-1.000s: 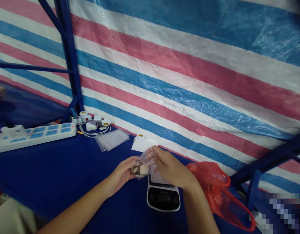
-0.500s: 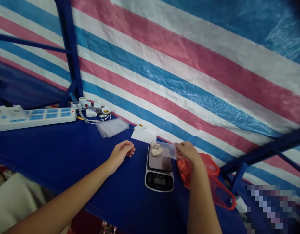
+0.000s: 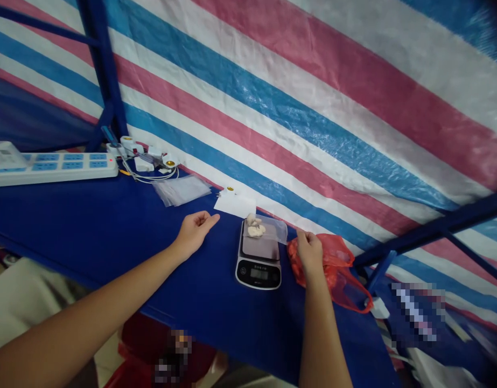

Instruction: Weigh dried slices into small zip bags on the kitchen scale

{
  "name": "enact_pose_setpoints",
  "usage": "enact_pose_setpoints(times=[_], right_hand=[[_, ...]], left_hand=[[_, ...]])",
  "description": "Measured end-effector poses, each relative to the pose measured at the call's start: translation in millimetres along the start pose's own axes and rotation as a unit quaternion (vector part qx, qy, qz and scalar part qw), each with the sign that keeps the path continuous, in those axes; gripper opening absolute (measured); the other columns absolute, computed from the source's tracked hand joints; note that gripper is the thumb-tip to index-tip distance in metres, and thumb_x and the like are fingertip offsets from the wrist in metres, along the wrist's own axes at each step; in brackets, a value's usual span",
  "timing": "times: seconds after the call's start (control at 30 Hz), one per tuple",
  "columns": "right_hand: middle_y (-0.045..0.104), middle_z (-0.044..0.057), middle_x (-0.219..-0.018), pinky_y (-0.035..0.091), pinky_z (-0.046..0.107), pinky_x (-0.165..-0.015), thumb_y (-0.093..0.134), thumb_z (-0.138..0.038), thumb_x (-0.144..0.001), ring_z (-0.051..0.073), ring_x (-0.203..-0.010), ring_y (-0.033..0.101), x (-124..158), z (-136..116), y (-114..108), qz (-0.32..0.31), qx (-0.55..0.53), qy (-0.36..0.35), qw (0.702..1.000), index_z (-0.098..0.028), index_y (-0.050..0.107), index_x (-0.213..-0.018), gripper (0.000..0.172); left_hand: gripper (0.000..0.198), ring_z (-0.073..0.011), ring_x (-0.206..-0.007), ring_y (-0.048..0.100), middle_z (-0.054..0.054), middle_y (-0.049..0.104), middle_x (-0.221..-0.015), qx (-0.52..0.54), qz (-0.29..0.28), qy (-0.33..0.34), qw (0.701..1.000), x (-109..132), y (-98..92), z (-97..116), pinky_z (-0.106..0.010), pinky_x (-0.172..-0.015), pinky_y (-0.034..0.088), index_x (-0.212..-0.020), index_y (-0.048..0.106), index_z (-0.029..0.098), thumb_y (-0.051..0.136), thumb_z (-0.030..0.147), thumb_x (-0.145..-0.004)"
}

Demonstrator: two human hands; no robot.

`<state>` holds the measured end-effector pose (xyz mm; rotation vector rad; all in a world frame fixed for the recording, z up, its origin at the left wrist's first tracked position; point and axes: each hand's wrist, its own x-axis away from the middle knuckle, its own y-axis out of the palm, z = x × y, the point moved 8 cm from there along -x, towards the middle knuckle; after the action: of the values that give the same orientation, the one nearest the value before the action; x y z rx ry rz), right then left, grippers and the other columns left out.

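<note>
Since a second ago both hands have come off the little clear bag (image 3: pixel 261 230), which now lies on the scale (image 3: pixel 259 257) at frame centre with pale lumps inside, so the setting-down looks done (display is too small to read). Left hand (image 3: pixel 193 231) rests loosely open on the blue table (image 3: pixel 111 237) left of the scale. Right hand (image 3: pixel 308 252) curls at the red plastic bag (image 3: pixel 333 264); whether it's actually pinching it, can't tell. Spare empty bags (image 3: pixel 182 189) sit upper left.
</note>
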<state>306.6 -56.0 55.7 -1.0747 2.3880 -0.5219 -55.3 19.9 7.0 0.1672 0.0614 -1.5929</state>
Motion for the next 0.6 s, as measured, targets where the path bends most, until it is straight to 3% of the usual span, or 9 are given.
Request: enact_pose_setpoints(times=[0.13, 0.23, 0.37, 0.53, 0.6], right_hand=[[0.023, -0.009, -0.053, 0.029, 0.029, -0.048, 0.063, -0.056, -0.077, 0.012, -0.049, 0.026, -1.4, 12.1, -4.8, 0.07, -0.072, 0.025, 0.995, -0.03, 0.022, -0.062, 0.051], [0.015, -0.01, -0.055, 0.028, 0.028, -0.044, 0.058, -0.056, -0.084, 0.012, -0.048, 0.022, -0.4, 16.0, -10.7, 0.119, -0.12, 0.026, 0.985, -0.029, 0.012, -0.067, 0.056], [0.018, -0.01, -0.054, 0.026, 0.026, -0.044, 0.061, -0.06, -0.083, 0.01, -0.048, 0.023, 2.2, 11.5, -14.6, 0.139, -0.149, 0.006, 0.979, -0.028, 0.016, -0.064, 0.058], [0.026, -0.01, -0.051, 0.026, 0.024, -0.043, 0.059, -0.068, -0.085, 0.009, -0.045, 0.025, 9.1, -7.1, -7.5, 0.101, -0.156, -0.022, 0.982, -0.027, 0.028, -0.061, 0.057], [0.026, -0.009, -0.049, 0.025, 0.024, -0.044, 0.056, -0.067, -0.088, 0.009, -0.045, 0.026, 15.6, -21.1, -10.0, 0.104, -0.152, -0.057, 0.981, -0.026, 0.03, -0.059, 0.057]], left_hand=[[0.062, -0.0087, -0.054, 0.019, 0.006, 0.018, -0.056, -0.081, 0.069, 0.059, 0.993, 6.0, -12.5, 15.9, -0.027, -0.053, 0.018, -0.059, 0.019, 0.022, 0.071, 0.05, -0.076], [0.062, -0.0082, -0.052, 0.016, 0.006, 0.014, -0.056, -0.11, 0.079, 0.041, 0.99, 5.7, -13.1, 11.0, -0.028, -0.051, 0.014, -0.059, 0.014, 0.023, 0.067, 0.051, -0.076], [0.058, -0.0079, -0.049, 0.017, 0.006, 0.014, -0.054, -0.128, 0.049, 0.02, 0.99, 1.5, -5.6, 0.7, -0.028, -0.049, 0.013, -0.058, 0.015, 0.023, 0.062, 0.052, -0.077], [0.059, -0.008, -0.049, 0.017, 0.006, 0.015, -0.052, -0.148, 0.038, 0.07, 0.986, 2.6, -2.7, 10.1, -0.027, -0.049, 0.016, -0.054, 0.016, 0.022, 0.059, 0.053, -0.08], [0.056, -0.0087, -0.048, 0.025, 0.005, 0.024, -0.049, -0.146, 0.012, 0.088, 0.985, 3.8, 0.6, 13.7, -0.027, -0.05, 0.022, -0.05, 0.025, 0.021, 0.057, 0.054, -0.084]])
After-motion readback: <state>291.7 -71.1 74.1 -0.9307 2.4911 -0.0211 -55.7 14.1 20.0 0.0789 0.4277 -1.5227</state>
